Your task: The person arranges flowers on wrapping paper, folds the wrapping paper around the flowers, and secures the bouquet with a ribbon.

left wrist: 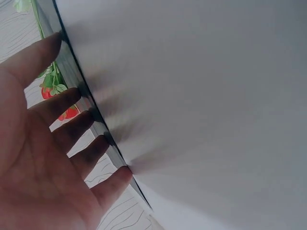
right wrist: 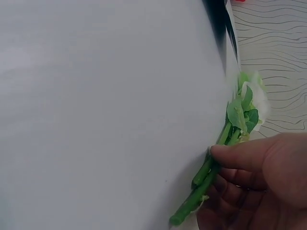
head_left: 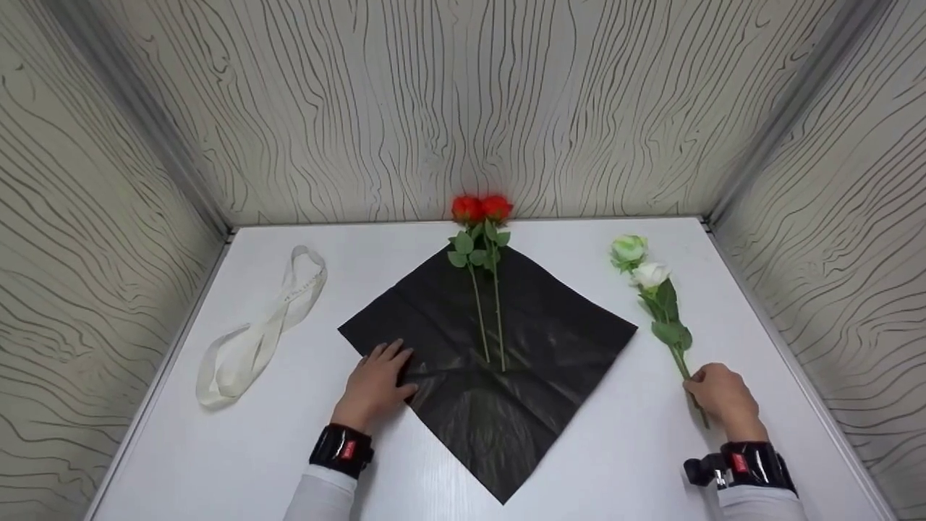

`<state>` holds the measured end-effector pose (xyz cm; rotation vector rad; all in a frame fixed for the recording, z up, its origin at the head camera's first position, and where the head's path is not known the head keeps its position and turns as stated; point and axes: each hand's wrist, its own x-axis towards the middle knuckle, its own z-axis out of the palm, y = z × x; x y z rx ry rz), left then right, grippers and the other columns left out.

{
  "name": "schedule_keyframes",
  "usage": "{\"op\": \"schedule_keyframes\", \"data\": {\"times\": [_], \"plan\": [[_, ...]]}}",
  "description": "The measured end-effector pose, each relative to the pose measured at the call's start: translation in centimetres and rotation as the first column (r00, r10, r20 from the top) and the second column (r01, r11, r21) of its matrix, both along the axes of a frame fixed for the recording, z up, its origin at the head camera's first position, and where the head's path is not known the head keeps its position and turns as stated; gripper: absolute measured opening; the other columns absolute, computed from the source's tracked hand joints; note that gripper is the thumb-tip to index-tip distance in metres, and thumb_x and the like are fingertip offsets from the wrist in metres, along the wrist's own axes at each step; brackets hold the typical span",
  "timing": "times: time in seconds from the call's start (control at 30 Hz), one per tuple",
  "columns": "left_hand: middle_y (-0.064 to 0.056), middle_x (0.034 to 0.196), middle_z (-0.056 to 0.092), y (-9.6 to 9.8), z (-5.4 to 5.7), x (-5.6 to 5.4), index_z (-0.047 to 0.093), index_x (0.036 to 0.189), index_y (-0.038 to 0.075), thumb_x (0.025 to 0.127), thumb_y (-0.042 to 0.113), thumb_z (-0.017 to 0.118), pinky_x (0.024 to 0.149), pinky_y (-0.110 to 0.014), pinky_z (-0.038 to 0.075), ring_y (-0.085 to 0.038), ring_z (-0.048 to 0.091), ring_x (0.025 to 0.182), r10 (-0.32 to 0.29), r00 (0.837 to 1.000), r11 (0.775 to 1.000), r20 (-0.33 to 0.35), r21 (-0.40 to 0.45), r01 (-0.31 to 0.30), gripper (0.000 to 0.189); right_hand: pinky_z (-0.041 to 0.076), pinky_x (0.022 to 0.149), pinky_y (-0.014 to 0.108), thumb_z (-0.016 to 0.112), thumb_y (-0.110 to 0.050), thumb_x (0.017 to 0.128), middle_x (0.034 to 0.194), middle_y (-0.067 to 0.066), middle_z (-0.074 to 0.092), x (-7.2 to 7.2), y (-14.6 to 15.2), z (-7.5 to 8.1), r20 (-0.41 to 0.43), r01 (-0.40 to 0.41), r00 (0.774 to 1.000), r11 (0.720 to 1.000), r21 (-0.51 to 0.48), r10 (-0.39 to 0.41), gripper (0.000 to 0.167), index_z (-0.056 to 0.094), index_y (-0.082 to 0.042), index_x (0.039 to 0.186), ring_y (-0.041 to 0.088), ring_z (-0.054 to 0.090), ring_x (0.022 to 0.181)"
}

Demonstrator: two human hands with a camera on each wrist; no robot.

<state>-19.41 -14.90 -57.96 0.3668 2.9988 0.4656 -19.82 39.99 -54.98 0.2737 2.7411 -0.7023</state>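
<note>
A black wrapping sheet [head_left: 557, 325] lies as a diamond on the white table. My left hand [head_left: 376, 387] rests on its left edge, fingers spread and fairly straight; the left wrist view shows those fingertips [left wrist: 125, 173] along the dark edge. Two red roses [head_left: 467, 210] lie side by side on the sheet, blooms past its top corner. At the right, my right hand [head_left: 725, 394] pinches the stems of a white rose [head_left: 651, 275] and a pale green rose [head_left: 628, 250]. Two green stems [right wrist: 196, 196] show between thumb and fingers in the right wrist view.
A looped cream ribbon [head_left: 269, 336] with faint lettering lies on the left part of the table [head_left: 405, 477]. Wood-patterned panels [head_left: 463, 108] stand behind and on both sides.
</note>
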Motion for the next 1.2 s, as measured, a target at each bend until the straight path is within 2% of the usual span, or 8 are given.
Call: {"op": "schedule_keyframes", "data": {"times": [0.13,0.23,0.53,0.67,0.87,0.93,1.1,1.2], "plan": [[-0.008,0.139,0.034,0.0,0.0,0.1,0.044,0.132,0.014,0.078,0.042,0.062,0.098,-0.050,0.025,-0.032,0.026,0.127,-0.005,1.000,1.000,0.000,0.000,0.005,0.063,0.043,0.055,0.035,0.055,-0.022,0.085,0.080,0.015,0.059,-0.2,0.3,0.5,-0.038,-0.011,0.999,0.999,-0.040,0.010,0.032,0.057,0.008,0.094,0.025,0.054,0.070],[-0.009,0.139,0.034,0.0,0.0,0.1,0.044,0.132,0.014,0.079,0.042,0.062,0.098,-0.050,0.024,-0.032,0.026,0.127,-0.003,1.000,1.000,-0.002,-0.006,0.003,0.063,0.046,0.058,0.033,0.056,-0.024,0.086,0.085,0.017,0.059,-0.4,0.3,0.9,-0.081,0.002,0.997,0.993,-0.120,-0.012,0.036,0.056,0.011,0.098,0.024,0.055,0.072],[-0.007,0.139,0.033,0.1,0.0,0.0,0.043,0.133,0.015,0.079,0.044,0.061,0.098,-0.050,0.025,-0.031,0.026,0.127,0.008,1.000,1.000,-0.002,-0.017,-0.008,0.063,0.049,0.061,0.028,0.053,-0.024,0.089,0.087,0.011,0.060,-1.3,-2.7,1.9,-0.146,0.103,0.973,0.907,-0.407,-0.176,0.039,0.052,0.009,0.110,0.018,0.058,0.073],[-0.007,0.139,0.033,0.1,-0.1,0.1,0.043,0.132,0.015,0.079,0.044,0.061,0.098,-0.050,0.025,-0.031,0.026,0.127,0.007,1.000,1.000,-0.005,-0.024,-0.007,0.063,0.050,0.060,0.026,0.055,-0.019,0.088,0.083,0.010,0.062,-2.3,-5.8,1.8,-0.177,0.088,0.963,0.858,-0.506,-0.204,0.035,0.052,0.009,0.109,0.013,0.059,0.068],[-0.008,0.139,0.034,0.1,-0.2,0.1,0.044,0.132,0.014,0.078,0.044,0.062,0.097,-0.050,0.026,-0.031,0.027,0.127,0.001,1.000,1.000,-0.011,-0.018,-0.001,0.063,0.050,0.057,0.027,0.059,-0.015,0.086,0.080,0.011,0.063,-4.3,-12.0,1.4,-0.188,0.076,0.946,0.746,-0.661,-0.262,0.031,0.056,0.009,0.105,0.015,0.060,0.064],[-0.007,0.139,0.035,0.2,-0.2,0.1,0.044,0.132,0.015,0.078,0.043,0.062,0.097,-0.050,0.026,-0.031,0.027,0.127,0.000,1.000,1.000,-0.008,-0.018,-0.001,0.063,0.050,0.056,0.027,0.060,-0.014,0.085,0.078,0.011,0.063,-5.0,-14.2,1.3,-0.187,0.070,0.944,0.719,-0.691,-0.272,0.029,0.057,0.008,0.103,0.016,0.061,0.063],[-0.006,0.139,0.034,0.2,0.0,0.1,0.044,0.132,0.016,0.078,0.043,0.062,0.098,-0.050,0.026,-0.030,0.027,0.127,0.009,1.000,1.000,-0.005,-0.020,-0.009,0.063,0.050,0.054,0.030,0.062,-0.011,0.083,0.079,0.014,0.064,-6.5,-19.7,1.2,-0.190,0.043,0.946,0.681,-0.731,-0.264,0.022,0.060,0.004,0.099,0.022,0.062,0.064],[-0.007,0.139,0.034,0.2,0.1,0.2,0.044,0.132,0.015,0.078,0.043,0.062,0.097,-0.051,0.026,-0.030,0.027,0.127,0.006,1.000,1.000,-0.014,-0.017,-0.006,0.063,0.050,0.053,0.032,0.064,-0.010,0.082,0.079,0.015,0.064,-7.1,-22.5,0.9,-0.203,0.023,0.947,0.680,-0.732,-0.250,0.017,0.063,0.002,0.093,0.026,0.062,0.063]]}}
